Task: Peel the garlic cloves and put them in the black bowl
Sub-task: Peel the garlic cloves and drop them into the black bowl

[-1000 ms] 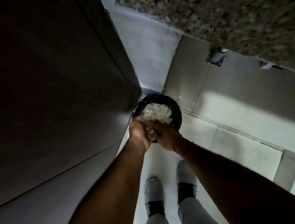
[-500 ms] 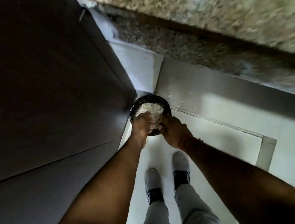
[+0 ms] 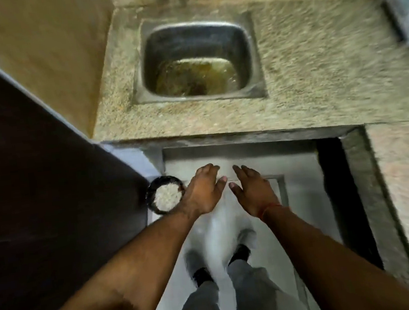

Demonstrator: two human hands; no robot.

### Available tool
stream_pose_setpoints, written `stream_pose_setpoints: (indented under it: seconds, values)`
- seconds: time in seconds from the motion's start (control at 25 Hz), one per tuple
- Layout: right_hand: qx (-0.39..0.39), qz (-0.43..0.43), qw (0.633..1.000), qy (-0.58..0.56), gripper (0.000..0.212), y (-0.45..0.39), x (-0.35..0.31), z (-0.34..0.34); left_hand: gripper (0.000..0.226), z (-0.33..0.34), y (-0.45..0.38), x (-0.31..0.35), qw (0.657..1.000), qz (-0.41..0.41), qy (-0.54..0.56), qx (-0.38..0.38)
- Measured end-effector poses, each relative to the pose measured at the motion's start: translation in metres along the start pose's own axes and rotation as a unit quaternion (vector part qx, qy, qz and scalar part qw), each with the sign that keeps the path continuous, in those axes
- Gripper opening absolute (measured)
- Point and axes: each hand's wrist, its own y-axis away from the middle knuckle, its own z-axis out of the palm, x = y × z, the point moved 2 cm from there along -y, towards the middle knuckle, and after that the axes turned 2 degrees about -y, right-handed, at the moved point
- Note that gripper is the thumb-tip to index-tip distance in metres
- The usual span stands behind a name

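A black round container (image 3: 151, 190) full of pale garlic skins stands on the floor in the corner beside a dark cabinet. My left hand (image 3: 203, 190) hangs just right of it with fingers spread, holding nothing. My right hand (image 3: 252, 191) is beside the left one, also with straight spread fingers and nothing in it. Both hands hover above the floor, in front of the counter. No garlic cloves or black bowl show apart from this container.
A steel sink (image 3: 199, 58) with murky water sits in the speckled stone counter (image 3: 316, 70) ahead. A dark cabinet (image 3: 36, 186) fills the left. My feet (image 3: 220, 257) stand on the pale tiled floor. A grey object (image 3: 406, 12) lies at the counter's far right.
Both hands have left the container of skins and moved right and up, fingers now spread. My view has risen from the floor corner to the sink and counter.
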Motion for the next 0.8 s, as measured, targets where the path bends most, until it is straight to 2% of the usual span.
stream_pose_setpoints:
  seconds: [0.24,0.48,0.6,0.72,0.8]
  values:
    - [0.120,0.117,0.986,-0.017,0.063,0.114,0.133,-0.102,0.062,0.032,-0.010,0.196,0.975,0.189,-0.084,-0.078]
    - [0.177,0.213,0.960,-0.043,0.062,0.193,0.269,-0.152,0.052,0.122,-0.024,0.359,0.935,0.305,-0.133,-0.123]
    - [0.191,0.252,0.946,-0.074,0.062,0.232,0.340,-0.156,0.044,0.184,-0.029,0.425,0.896,0.365,-0.173,-0.187]
    - [0.190,0.294,0.929,-0.119,0.058,0.263,0.393,-0.150,0.044,0.251,-0.047,0.452,0.864,0.401,-0.214,-0.215]
    - [0.195,0.315,0.919,-0.133,0.051,0.279,0.423,-0.143,0.040,0.272,-0.043,0.474,0.875,0.357,-0.231,-0.232]
